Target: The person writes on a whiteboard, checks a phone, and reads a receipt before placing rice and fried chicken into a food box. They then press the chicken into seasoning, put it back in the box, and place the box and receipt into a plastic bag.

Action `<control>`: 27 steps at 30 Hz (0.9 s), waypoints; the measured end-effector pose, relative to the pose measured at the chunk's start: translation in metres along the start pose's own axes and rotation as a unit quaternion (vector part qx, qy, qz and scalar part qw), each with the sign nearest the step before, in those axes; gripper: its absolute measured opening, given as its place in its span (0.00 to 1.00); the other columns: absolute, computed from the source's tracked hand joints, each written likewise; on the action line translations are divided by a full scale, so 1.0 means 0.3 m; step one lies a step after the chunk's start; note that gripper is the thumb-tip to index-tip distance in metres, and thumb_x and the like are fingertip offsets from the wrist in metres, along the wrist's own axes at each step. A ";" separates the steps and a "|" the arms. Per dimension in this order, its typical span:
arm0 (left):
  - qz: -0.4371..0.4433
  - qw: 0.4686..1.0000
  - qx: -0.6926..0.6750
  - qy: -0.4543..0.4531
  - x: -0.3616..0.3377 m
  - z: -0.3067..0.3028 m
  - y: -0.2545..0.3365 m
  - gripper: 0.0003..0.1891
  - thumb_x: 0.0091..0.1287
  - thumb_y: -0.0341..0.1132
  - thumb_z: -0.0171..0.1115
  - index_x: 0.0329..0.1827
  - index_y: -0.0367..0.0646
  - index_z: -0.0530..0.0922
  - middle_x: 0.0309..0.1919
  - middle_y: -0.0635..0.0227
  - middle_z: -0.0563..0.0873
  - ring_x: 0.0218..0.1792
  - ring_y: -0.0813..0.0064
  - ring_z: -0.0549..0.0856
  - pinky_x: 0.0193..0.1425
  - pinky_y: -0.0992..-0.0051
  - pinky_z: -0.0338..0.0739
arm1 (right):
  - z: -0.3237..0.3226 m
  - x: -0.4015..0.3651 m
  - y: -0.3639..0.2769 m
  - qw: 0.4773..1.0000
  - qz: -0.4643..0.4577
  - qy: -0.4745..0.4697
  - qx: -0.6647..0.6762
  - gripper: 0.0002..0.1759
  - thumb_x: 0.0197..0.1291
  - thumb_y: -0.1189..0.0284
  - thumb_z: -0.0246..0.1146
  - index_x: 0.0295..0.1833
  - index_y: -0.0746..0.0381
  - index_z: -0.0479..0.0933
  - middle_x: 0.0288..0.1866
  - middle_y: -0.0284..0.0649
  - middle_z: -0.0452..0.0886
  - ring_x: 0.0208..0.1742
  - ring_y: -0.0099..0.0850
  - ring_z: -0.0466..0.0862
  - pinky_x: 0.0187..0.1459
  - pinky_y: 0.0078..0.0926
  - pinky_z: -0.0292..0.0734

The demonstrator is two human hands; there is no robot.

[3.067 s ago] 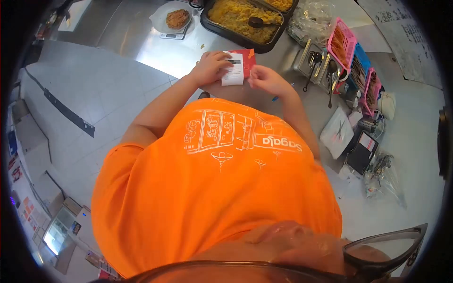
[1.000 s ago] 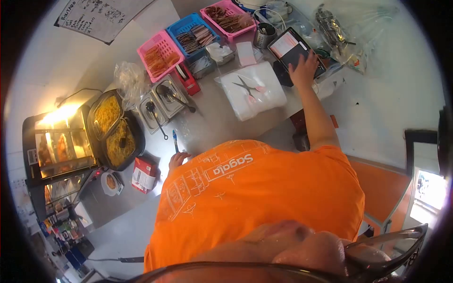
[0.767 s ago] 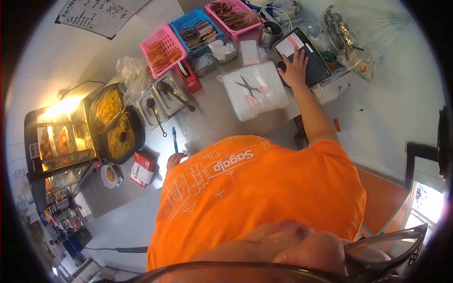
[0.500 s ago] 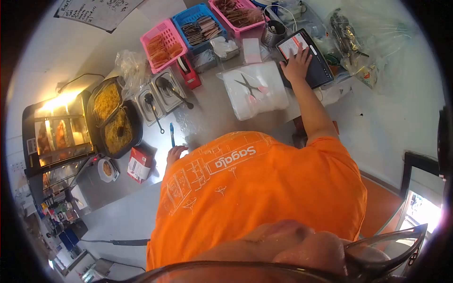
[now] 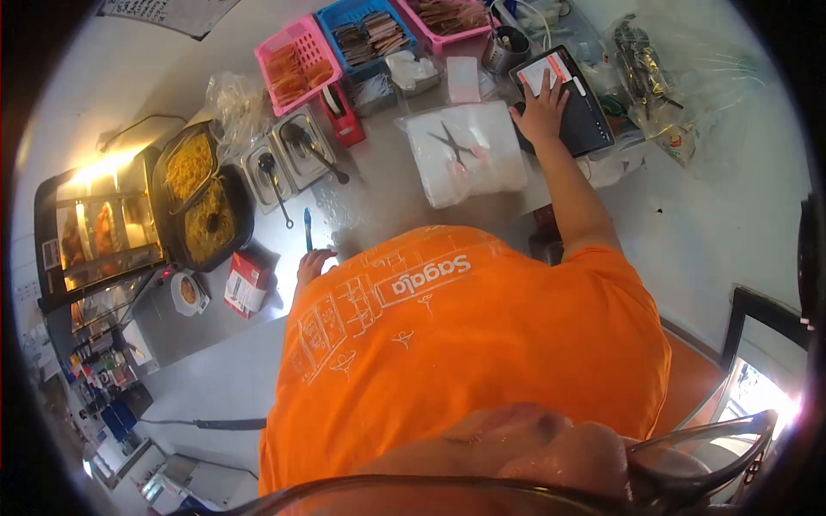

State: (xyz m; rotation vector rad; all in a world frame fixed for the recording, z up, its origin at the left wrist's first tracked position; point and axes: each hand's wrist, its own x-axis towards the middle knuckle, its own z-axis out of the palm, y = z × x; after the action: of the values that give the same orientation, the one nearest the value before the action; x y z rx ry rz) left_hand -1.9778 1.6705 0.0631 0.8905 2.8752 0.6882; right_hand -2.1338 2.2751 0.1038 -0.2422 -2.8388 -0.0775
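Note:
My left hand is at the table edge by my orange shirt, its fingers partly hidden. A blue pen sticks up out of its fingers, pointing away from me. My right hand lies with spread fingers on a black flat device like a tablet, which has a white and red panel at its upper end. Left of that hand is a plastic-wrapped white pack, with pink-handled scissors on top. A red tape dispenser stands farther left.
Pink and blue baskets of packets line the back. Two metal trays hold ladles. Black food containers and a lit display case stand left, near a red and white box. Plastic bags hang right.
The whole view has shifted slightly upward. The pen has tilted a little relative to the table. My right hand stays on the black device.

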 end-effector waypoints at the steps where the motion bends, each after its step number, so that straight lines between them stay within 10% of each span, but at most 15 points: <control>1: -0.022 0.999 -0.026 -0.015 0.006 -0.020 0.019 0.17 0.59 0.44 0.65 0.48 0.47 0.82 0.46 0.67 0.86 0.50 0.61 0.84 0.56 0.61 0.74 | 0.000 -0.006 -0.011 1.000 -0.018 0.020 0.009 0.33 0.56 0.55 0.67 0.66 0.53 0.72 0.79 0.52 0.51 0.79 0.57 0.47 0.75 0.62 0.43; 3: -0.026 0.999 -0.026 -0.017 0.011 -0.029 0.031 0.16 0.60 0.44 0.65 0.48 0.47 0.82 0.46 0.66 0.86 0.49 0.61 0.84 0.56 0.62 0.74 | -0.023 -0.022 -0.044 0.987 -0.097 0.073 0.108 0.23 0.55 0.62 0.67 0.56 0.56 0.78 0.66 0.49 0.71 0.67 0.50 0.68 0.66 0.55 0.60; 6: -0.028 0.999 -0.017 -0.025 -0.010 0.008 -0.008 0.16 0.60 0.44 0.64 0.48 0.48 0.83 0.47 0.67 0.86 0.49 0.61 0.84 0.56 0.62 0.74 | 0.046 -0.149 -0.128 0.901 -0.227 -0.209 0.304 0.08 0.54 0.70 0.63 0.40 0.58 0.80 0.46 0.41 0.81 0.53 0.45 0.77 0.55 0.48 0.66; 10: -0.072 0.992 -0.071 -0.076 -0.033 0.033 -0.031 0.19 0.62 0.47 0.64 0.53 0.50 0.81 0.53 0.66 0.83 0.60 0.57 0.78 0.66 0.59 0.69 | 0.119 -0.328 -0.189 0.931 -0.226 -0.172 0.227 0.06 0.57 0.68 0.61 0.37 0.57 0.80 0.49 0.42 0.83 0.53 0.40 0.80 0.55 0.51 0.66; 14: -0.018 0.999 -0.037 -0.030 -0.005 0.038 -0.014 0.16 0.60 0.43 0.64 0.48 0.48 0.83 0.47 0.67 0.86 0.50 0.62 0.84 0.57 0.61 0.74 | 0.043 -0.278 -0.208 0.893 -0.233 -0.373 0.095 0.05 0.55 0.68 0.61 0.34 0.56 0.81 0.49 0.42 0.84 0.49 0.41 0.83 0.55 0.52 0.67; 27: -0.009 0.998 -0.040 -0.043 0.013 0.073 0.001 0.19 0.59 0.45 0.65 0.51 0.48 0.83 0.50 0.66 0.86 0.55 0.63 0.82 0.60 0.60 0.72 | 0.063 -0.278 -0.210 0.927 -0.257 -0.266 0.056 0.08 0.58 0.74 0.58 0.40 0.58 0.83 0.45 0.45 0.85 0.46 0.42 0.85 0.50 0.41 0.76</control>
State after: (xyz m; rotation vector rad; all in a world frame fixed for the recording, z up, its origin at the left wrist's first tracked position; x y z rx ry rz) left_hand -1.9769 1.6817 0.0438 0.8597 2.7566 0.7396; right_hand -2.0712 2.2012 0.0597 0.6055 -3.3480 0.0522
